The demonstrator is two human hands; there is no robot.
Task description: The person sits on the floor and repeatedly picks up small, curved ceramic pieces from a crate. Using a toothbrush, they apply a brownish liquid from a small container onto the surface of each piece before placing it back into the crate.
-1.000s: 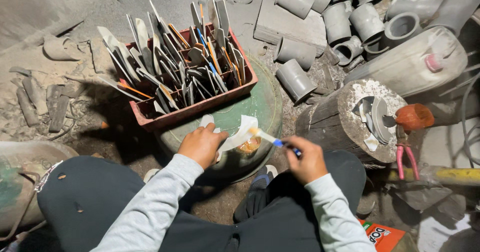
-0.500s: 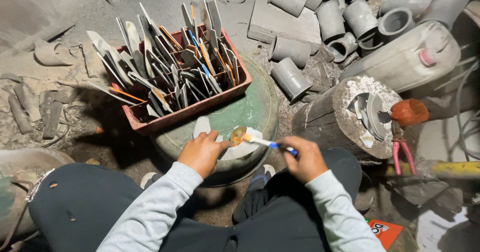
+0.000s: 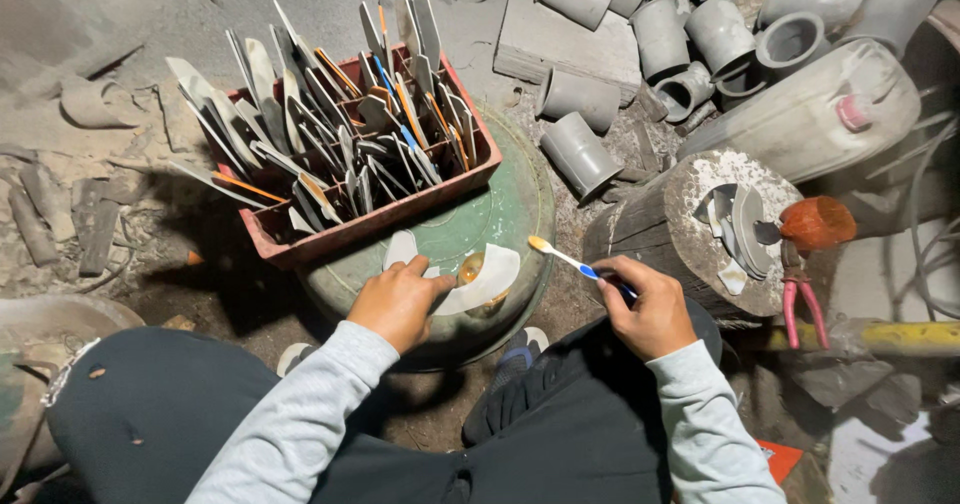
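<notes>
2 hands are working: your left hand point(image 3: 398, 302) is pressing a pale curved shard point(image 3: 487, 279) onto the green drum point(image 3: 520, 199); your right hand point(image 3: 648, 309), at 3 o'clock, is gripping a toothbrush point(image 3: 572, 260). Amber glue is showing; many pieces are waiting in the red crate point(image 3: 385, 219) at 12 o'clock.

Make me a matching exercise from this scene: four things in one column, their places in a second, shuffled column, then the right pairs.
Things:
1. toothbrush
2. white curved piece
3. red crate
4. pink-handled pliers

Places:
A. on the green round stand, full of flat blades
B. under the left hand, on the green stand
C. in the right hand
D. beside the wooden stump, at its right

Pairs: 1-C, 2-B, 3-A, 4-D
</notes>
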